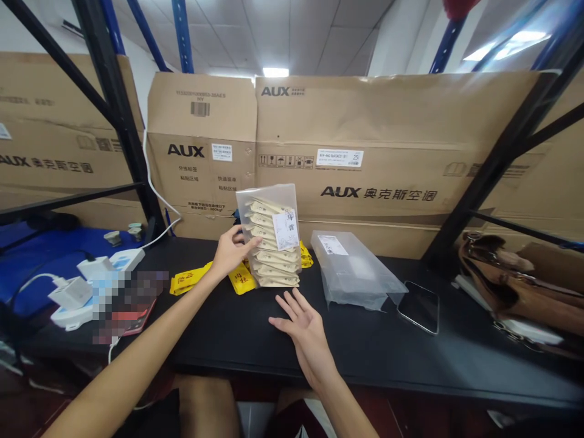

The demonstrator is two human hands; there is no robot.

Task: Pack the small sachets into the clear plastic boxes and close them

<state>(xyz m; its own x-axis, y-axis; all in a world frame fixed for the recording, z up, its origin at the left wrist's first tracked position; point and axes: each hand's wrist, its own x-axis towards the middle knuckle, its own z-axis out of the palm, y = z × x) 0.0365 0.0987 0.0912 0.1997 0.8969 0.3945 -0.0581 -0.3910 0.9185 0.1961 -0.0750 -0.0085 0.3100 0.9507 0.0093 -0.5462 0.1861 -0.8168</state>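
Note:
My left hand point(232, 250) grips the left side of a translucent plastic pouch point(266, 196), thumb in front. The pouch stands upright on the black table, with a column of cream-coloured sachets point(274, 258) inside and a white label point(286, 230) bearing dark characters on its front. Just below its lower right corner is my right hand point(303, 325), fingers spread, holding nothing. Yellow packets point(241, 278) lie beside and behind the pouch, partly hidden by it and by my left hand. To the right rests a second translucent pouch point(358, 271) with a white label; its contents are unclear.
A smartphone point(418, 307) lies right of the second pouch, and a brown bag point(506, 286) sits at the far right. On the left are a white power strip point(121, 261) with chargers and a blurred-out red item. Cardboard point(347, 170) walls the table's back.

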